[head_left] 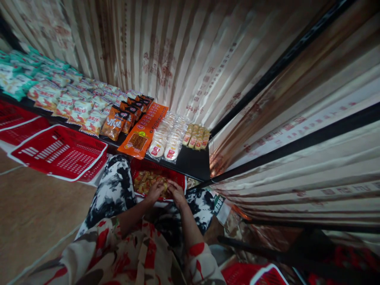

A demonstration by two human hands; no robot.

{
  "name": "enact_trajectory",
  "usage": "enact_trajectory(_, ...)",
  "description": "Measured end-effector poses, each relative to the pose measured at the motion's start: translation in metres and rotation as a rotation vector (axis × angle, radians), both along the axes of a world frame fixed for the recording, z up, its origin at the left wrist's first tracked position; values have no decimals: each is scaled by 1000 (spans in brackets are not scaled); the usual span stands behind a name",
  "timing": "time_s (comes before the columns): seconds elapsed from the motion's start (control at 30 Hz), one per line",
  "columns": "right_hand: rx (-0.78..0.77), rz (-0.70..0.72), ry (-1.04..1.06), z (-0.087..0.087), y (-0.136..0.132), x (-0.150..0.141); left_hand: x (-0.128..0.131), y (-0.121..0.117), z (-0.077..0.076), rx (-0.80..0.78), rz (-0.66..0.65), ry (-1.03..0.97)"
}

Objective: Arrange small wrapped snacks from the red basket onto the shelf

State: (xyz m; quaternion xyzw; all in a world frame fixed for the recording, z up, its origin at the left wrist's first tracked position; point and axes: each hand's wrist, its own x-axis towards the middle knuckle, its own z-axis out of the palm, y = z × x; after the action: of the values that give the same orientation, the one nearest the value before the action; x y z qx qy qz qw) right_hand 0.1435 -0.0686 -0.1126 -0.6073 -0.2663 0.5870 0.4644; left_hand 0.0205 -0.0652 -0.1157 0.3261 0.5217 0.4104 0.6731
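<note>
From my end the little wrapped packets (143,183) in the red basket (173,173) look light and slick, so I'd pinch their ends; left hand (156,191) and right hand (177,192) have curled fingers, grip can't tell.

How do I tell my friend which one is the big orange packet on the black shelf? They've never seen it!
Find the long black shelf by the pleated curtain. Look between the small orange-and-black bags and the round white packs. The big orange packet there is longer and flatter than those bags, with brown strips showing at its near end.
</note>
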Motion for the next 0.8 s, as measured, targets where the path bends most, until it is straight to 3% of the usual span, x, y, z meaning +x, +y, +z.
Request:
enact_trajectory(0.2,-7,16,-70,3,-2,-4,-6,-5,12,-71,-9,-81)
enact_trajectory(0.8,60,36,-169,16,-8,-14,-19,6,20,-158,-10,-13)
